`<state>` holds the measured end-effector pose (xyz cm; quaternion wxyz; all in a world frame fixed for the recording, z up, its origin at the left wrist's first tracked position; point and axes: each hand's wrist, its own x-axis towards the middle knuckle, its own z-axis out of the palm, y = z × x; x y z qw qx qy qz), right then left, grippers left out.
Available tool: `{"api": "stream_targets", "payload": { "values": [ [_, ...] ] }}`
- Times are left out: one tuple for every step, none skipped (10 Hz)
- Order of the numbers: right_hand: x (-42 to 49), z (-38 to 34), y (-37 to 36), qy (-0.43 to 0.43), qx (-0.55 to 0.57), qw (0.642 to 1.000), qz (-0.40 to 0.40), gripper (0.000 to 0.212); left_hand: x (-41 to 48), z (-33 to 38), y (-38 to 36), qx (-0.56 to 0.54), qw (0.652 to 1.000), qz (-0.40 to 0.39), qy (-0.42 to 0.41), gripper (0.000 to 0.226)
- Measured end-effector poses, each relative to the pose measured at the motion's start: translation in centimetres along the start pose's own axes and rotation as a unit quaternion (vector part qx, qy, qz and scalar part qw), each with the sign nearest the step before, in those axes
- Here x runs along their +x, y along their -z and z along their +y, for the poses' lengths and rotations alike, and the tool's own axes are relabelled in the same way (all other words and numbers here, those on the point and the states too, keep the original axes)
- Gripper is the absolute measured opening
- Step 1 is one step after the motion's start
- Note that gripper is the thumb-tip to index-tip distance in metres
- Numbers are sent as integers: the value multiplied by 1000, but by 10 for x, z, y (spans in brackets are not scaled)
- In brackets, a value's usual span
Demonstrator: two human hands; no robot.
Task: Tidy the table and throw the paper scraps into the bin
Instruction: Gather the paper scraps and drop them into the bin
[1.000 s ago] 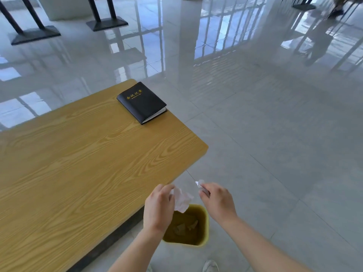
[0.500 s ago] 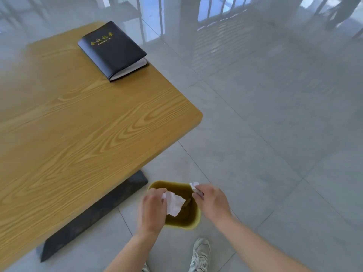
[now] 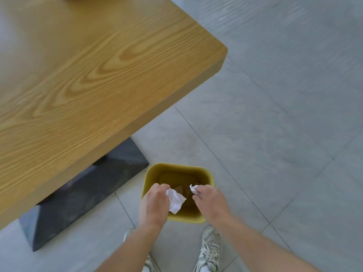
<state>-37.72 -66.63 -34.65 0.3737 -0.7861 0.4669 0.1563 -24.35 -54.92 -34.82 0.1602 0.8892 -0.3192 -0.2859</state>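
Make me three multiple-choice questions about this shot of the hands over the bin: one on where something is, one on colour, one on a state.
1. Where is the bin?
A. On the table
B. On the floor beside the table's dark base
C. Under a chair

2. What colour is the bin?
A. Yellow-olive
B. Red
C. Blue

3. What is the left hand doing?
A. Resting flat on the table
B. Hanging empty
C. Pinching a white paper scrap over the bin

Answers: 1 B, it stands on the grey tiles next to the base. 2 A, its rim shows that. 3 C, the scrap hangs from the fingers above the opening; the right hand holds a smaller scrap.
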Motion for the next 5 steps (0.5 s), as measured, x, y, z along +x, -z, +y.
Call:
{"api": "stream_targets", "payload": {
  "values": [
    [15,4,-15,-12,13,1000,0,11,10,-9,-14,13,1000,0,-8,31],
    [25,7,-28,-29,10,1000,2,36,17,-16,-25,18,1000,-5,-2,33],
    [28,9,-35,-40,6,999,12,39,15,-19,-29,43,999,-4,20,37],
    [29,14,-40,-45,12,999,-1,40,13,-25,-29,64,998,-6,14,35],
    [30,16,-37,-43,16,999,7,39,15,-25,-25,66,998,-1,2,36]
  ]
}}
